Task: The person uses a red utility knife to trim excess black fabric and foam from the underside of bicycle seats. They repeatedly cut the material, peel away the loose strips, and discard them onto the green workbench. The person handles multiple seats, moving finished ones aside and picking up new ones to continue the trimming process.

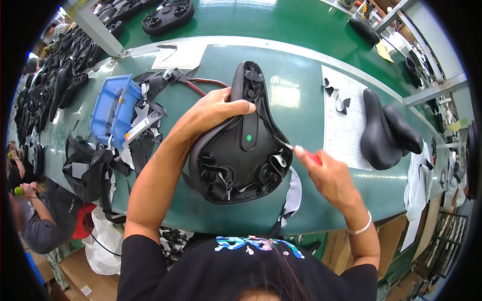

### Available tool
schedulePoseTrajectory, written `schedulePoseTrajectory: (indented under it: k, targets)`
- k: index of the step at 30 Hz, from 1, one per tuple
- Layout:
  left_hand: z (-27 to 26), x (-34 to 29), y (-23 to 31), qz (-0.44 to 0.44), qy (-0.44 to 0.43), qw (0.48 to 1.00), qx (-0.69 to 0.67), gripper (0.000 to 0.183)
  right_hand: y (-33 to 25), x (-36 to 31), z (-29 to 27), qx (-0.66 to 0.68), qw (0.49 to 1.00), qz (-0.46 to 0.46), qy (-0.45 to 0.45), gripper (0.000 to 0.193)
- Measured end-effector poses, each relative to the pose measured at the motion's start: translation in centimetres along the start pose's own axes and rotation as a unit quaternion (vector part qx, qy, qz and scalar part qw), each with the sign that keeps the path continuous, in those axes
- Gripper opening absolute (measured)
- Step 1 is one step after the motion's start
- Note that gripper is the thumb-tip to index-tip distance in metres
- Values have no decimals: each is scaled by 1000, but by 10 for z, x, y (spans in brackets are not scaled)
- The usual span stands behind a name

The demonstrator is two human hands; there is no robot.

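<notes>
A black bicycle saddle (226, 160) lies underside up on the green bench, its narrow nose pointing away from me. My left hand (221, 108) grips the nose, with the thumb pressed on the inside. My right hand (326, 175) is closed around a red-handled tool (314, 157) with a thin metal tip. That tip touches or nearly touches the saddle's right edge; exactly which I cannot tell. Loose folds of cover material bunch inside the wide rear end. A pale-backed strip of cover (294, 193) hangs beside the right rear edge.
Red-handled pliers (201, 84) lie beyond my left hand. Left of the saddle stand a blue bin (115, 110) and black cover scraps (88, 163). Two finished-looking saddles (377, 135) rest at right by a paper sheet (344, 135). A co-worker (45, 215) is at far left.
</notes>
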State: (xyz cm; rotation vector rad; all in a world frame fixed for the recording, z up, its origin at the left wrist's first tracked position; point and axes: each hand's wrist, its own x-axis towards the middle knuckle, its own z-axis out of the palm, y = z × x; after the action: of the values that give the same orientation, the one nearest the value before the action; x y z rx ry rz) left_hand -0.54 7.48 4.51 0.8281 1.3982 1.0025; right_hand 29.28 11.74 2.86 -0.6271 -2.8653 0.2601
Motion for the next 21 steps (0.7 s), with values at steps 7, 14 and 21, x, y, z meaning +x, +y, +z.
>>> schedulePoseTrajectory:
  k: [7,14,21]
  targets:
    - [5,-39,-35,6,145,988,-60,37,-89,-55,52,208,953,204,87,62]
    - [16,-86,-57,63,228,966,-107,51,-88,-44,33,323,883,282,193,50]
    - [9,-109,-97,147,382,913,3,65,-52,45,30,430,837,271,201,39]
